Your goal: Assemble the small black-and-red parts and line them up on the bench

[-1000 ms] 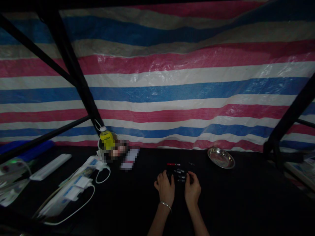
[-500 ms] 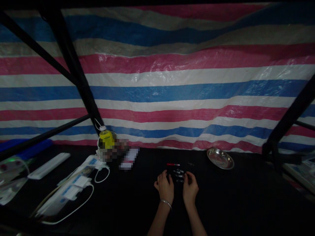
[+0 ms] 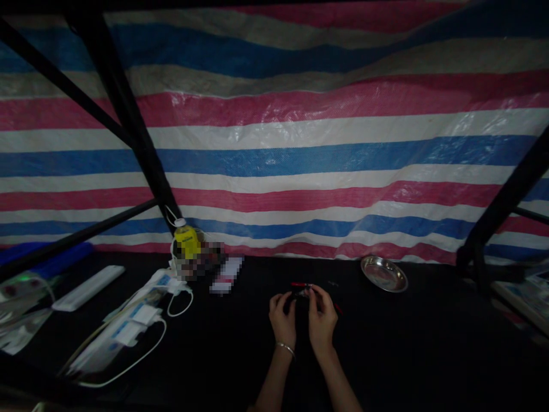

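A small dark part [image 3: 301,295] sits pinched between right hand [image 3: 321,321] and left hand [image 3: 283,318] fingertips (both grips narrow).

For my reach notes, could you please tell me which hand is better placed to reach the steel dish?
Likely the right: the right hand sits nearer the steel dish, with dark tabletop between; the left hand lies beyond it and would have to cross.

small dark piece [image 3: 302,293] between left hand [image 3: 282,319] and right hand [image 3: 322,319] too small and dim to identify; grip on it unclear; pixelated patch [image 3: 201,264] beside yellow bottle [image 3: 186,243] unreadable; forearms [image 3: 274,382] cut off at bottom edge
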The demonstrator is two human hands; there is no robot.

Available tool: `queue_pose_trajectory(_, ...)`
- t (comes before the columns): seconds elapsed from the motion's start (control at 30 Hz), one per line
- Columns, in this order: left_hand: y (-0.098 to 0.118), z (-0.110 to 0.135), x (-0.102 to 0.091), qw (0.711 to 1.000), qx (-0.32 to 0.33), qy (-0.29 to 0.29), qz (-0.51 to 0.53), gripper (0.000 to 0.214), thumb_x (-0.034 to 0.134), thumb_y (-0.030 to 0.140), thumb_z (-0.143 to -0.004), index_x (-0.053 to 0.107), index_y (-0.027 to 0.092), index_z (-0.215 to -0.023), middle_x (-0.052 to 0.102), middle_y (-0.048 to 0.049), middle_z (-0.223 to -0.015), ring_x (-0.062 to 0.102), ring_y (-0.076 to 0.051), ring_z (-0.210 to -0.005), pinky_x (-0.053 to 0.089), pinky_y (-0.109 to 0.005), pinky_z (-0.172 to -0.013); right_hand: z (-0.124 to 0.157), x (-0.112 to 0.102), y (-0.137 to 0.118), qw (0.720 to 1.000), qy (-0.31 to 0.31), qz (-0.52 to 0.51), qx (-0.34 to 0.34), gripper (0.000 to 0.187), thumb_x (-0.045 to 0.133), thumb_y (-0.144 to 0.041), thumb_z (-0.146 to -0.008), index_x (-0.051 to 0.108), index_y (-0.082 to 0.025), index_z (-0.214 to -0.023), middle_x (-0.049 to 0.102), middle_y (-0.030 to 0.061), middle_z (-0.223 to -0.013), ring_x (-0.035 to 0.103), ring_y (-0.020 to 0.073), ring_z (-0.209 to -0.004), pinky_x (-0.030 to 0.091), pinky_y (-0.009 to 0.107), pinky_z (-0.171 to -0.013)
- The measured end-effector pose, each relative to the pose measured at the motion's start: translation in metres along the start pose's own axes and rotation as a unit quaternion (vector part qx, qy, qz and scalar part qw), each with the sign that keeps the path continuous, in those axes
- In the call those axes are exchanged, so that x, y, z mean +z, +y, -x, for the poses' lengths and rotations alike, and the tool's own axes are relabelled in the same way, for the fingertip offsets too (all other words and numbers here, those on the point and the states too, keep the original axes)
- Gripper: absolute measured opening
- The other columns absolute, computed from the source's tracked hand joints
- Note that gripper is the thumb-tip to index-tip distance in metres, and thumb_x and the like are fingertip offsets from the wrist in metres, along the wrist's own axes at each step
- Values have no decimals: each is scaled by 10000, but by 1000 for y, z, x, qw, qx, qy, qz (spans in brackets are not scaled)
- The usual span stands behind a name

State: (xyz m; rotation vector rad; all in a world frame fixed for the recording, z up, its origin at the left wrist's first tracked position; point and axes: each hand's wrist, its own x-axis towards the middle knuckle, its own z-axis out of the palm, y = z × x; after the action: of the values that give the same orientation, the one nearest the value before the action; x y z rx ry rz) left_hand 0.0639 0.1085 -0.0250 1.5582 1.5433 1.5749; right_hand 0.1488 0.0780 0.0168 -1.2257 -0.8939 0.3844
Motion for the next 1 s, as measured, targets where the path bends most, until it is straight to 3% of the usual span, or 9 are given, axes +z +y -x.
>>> queue_pose_trajectory(0.1,2,-2,-1,1000,18,-10,2,203,544,273,-756,673,192,-889,602,-82,-948,607,-209,-883,495,-385,-826,-1,2,-3,999,1,-37,15,338,554,-408,-794,614,-150,-1006,668,108,-961,656,192,-804,518,332,-771)
queue_pose_trajectory(0.27,4,-5,-2,996,5,-62,-66,189,561,211,-740,667,220,-897,668,-58,-953,604,-229,-935,450,-423,-860,-12,-8,11,995,57,-51,63,457,565,-445,-776,582,-128,-1105,676,121,-943,663,197,-757,524,319,-713)
queue_pose_trajectory(0.53,17,-8,-9,973,-49,-142,-174,284,562,125,-721,673,284,-929,651,-14,-1051,550,-224,-1036,348,-431,-899,-21,-32,51,993,72,94,-15,455,469,-472,-813,630,-129,-1065,634,144,-1019,598,230,-935,463,363,-823)
queue_pose_trajectory(0.73,18,-14,-5,964,-47,-176,-193,319,526,89,-729,677,285,-930,634,-18,-1062,528,-209,-1053,331,-404,-907,-22,-32,65,989,47,139,-30,527,386,-459,-852,573,-84,-1173,603,152,-967,589,225,-888,463,343,-775)
queue_pose_trajectory(1.0,11,-16,-1,965,-28,-183,-186,343,473,44,-732,696,274,-857,615,-30,-1044,531,-204,-1042,366,-391,-907,-21,-27,75,986,29,164,-29,513,345,-426,-869,513,-129,-1251,572,100,-876,580,197,-767,465,326,-715)
